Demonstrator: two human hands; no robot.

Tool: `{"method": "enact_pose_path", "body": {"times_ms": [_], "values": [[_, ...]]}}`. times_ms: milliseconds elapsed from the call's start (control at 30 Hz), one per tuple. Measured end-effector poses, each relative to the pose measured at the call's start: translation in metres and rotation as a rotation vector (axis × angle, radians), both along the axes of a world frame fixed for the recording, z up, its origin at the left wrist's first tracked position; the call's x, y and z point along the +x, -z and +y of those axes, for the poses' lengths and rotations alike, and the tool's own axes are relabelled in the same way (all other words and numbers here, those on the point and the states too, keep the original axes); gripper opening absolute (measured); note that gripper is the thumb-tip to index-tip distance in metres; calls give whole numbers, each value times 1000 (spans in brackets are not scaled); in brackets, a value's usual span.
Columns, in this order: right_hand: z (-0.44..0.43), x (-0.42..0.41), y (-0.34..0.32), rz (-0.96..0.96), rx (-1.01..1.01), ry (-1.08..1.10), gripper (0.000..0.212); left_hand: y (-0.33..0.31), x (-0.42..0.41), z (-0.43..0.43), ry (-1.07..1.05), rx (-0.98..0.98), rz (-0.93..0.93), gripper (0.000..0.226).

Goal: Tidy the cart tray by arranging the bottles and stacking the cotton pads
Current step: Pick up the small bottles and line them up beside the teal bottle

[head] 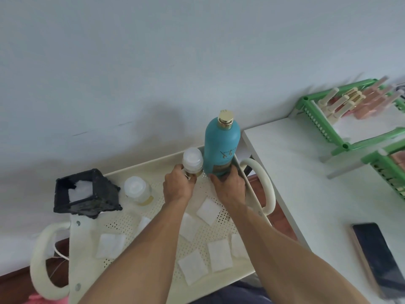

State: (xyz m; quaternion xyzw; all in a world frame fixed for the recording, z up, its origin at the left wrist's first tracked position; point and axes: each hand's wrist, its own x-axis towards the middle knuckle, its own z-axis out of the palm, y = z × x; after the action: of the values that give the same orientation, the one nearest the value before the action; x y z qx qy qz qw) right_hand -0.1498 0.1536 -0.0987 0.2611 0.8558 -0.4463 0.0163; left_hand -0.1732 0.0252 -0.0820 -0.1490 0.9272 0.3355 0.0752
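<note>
Fingers [221,178] of the right hand [229,187] are closed around the bottom part of a tall teal bottle [221,148] with a gold cap, which stands upright in the upper right corner of the cream cart tray [122,218], near the middle of the frame. Just left of it, the left hand [177,187] has its fingers wrapped around the lower part of a small clear bottle [192,163] with a white cap; this bottle stands just beside the teal one, and whether they touch I cannot tell. A second small clear bottle [138,190] stands alone further left on the tray, next to a black square holder [87,194] with white cotton inside. Several square cotton pads [219,255] lie scattered, not stacked, over the perforated tray floor in the lower middle of the frame, some partly hidden under the forearms. At the right, a white counter [306,183] carries a dark phone [377,257] and a green rack [355,119] with cosmetics.
</note>
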Motion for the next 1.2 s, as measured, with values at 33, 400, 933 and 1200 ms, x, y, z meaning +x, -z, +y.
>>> {"method": "enact_pose_path", "body": {"times_ms": [33,400,933,1200], "values": [[0,0,0,-6,2,-4,65,0,1,0,-3,2,-6,42],[-10,18,-2,-86,32,-25,47,-1,36,-17,-9,-32,-105,60],[-109,43,-10,-28,-54,-265,43,-6,93,-106,-457,198,-90,38],[-137,31,-16,38,-135,-303,37,-14,76,-120,-593,465,-6,43]]}}
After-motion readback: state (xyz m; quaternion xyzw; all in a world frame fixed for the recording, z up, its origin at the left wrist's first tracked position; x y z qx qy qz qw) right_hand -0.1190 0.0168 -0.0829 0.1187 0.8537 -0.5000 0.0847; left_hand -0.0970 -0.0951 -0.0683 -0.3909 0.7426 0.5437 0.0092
